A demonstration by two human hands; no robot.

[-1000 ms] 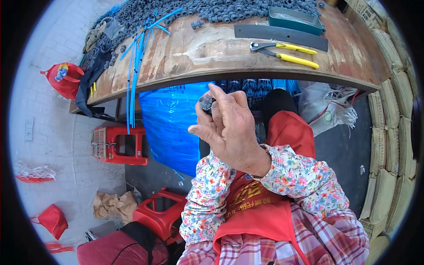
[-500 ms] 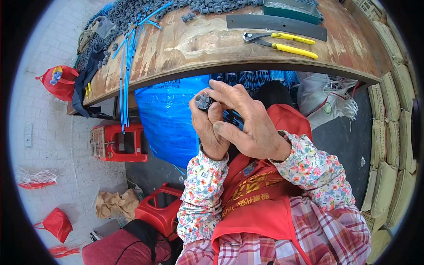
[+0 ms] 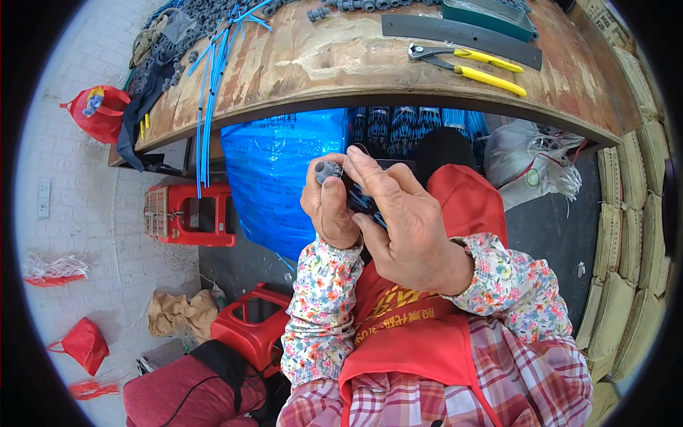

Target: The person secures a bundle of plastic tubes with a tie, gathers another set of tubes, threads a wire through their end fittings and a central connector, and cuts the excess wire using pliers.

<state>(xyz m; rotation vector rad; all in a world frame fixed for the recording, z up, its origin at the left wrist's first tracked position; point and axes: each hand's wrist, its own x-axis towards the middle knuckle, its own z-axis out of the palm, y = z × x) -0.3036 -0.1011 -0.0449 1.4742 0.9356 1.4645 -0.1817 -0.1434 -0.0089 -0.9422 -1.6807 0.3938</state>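
Observation:
My left hand point(image 3: 331, 213) is closed around a grey ridged plastic pipe fitting point(image 3: 326, 171), its round end poking up between thumb and fingers. Close beside it, my right hand point(image 3: 409, 228) reaches over from the right with its index fingertip at the fitting's edge. A thin, thread-like line point(image 3: 363, 146) curves near that fingertip; whether the fingers pinch it is hard to see. The right thumb lies lower, apart from the index finger. Both hands are above my lap, in front of the wooden table point(image 3: 306, 67).
Pliers with yellow handles point(image 3: 491, 80), a dark flat bar point(image 3: 462, 39) and a green tray point(image 3: 491, 18) lie on the table. Blue strips point(image 3: 210, 107) hang over its edge near heaped grey fittings. A blue sack point(image 3: 277, 178), red stools point(image 3: 249, 324) and a white bag point(image 3: 530, 160) stand below.
The fitting has turned slightly in my left hand, with the thumb now higher against it. My right hand has shifted down and right a little. The view has moved slightly.

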